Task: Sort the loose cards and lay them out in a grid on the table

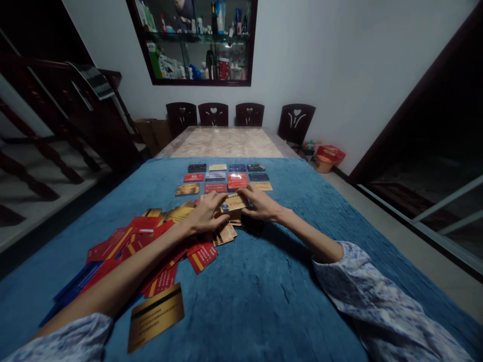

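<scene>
Between my two hands is a stack of yellow cards (234, 202), held just above the cloth. My left hand (207, 212) closes on the stack's left end, and my right hand (261, 202) grips its right end. Under and beside my left forearm spreads a loose heap of red cards (141, 236), with gold and blue ones mixed in. More yellow cards (225, 234) lie fanned below my left hand. Dark cards (252, 225) sit below my right hand. Closer to me lies a single gold card (156, 318) with a black stripe.
Beyond my hands, several small card stacks stand in rows, among them a red stack (237, 181) and a dark blue stack (258, 177). A blue cloth (302, 301) covers the near table; the marble-look top (234, 141) shows behind. Chairs (296, 120) line the far side.
</scene>
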The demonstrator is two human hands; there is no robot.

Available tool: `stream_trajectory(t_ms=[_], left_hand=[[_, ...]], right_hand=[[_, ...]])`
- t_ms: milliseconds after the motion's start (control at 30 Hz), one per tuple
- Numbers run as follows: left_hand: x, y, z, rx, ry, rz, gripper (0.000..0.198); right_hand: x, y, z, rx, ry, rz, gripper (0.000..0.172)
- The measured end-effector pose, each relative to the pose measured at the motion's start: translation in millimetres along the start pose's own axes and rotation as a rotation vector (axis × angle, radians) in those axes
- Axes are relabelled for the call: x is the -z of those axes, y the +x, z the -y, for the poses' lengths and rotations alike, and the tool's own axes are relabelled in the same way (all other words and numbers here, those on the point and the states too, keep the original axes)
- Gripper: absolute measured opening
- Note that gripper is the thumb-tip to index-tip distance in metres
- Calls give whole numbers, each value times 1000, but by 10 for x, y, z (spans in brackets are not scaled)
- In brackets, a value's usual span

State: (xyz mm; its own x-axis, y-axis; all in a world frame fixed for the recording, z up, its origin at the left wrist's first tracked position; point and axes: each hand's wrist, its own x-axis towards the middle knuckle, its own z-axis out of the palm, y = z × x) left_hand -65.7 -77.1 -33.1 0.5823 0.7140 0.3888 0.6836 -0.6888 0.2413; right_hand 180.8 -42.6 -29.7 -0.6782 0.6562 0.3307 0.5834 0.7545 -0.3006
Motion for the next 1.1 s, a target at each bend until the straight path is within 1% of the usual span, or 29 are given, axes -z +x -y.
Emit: stream_trajectory(t_ms=[167, 267, 400, 600, 767, 900, 1100], left_hand=[[-15, -5, 14, 6, -15, -8, 47], [-34, -1, 39, -3, -15, -18, 44], [-41, 12, 53, -5, 11, 18, 45], [-14, 66, 67, 13, 56, 82, 47], [-43, 177, 110, -15, 58, 106, 43], [-78, 296, 98, -58, 76, 114, 40], [-39, 479, -52, -50, 155, 109, 41]], right_hand=[[22, -27, 9, 37, 36, 11, 51], [33, -32, 3, 52, 44, 24, 48], [37, -33, -40, 58, 38, 27, 44], [94, -79, -150, 129, 70, 59, 45], [201, -151, -240, 133, 88, 101, 53], [275, -202, -326, 119, 70, 126, 51], [339, -259, -478, 100, -9, 48, 55]])
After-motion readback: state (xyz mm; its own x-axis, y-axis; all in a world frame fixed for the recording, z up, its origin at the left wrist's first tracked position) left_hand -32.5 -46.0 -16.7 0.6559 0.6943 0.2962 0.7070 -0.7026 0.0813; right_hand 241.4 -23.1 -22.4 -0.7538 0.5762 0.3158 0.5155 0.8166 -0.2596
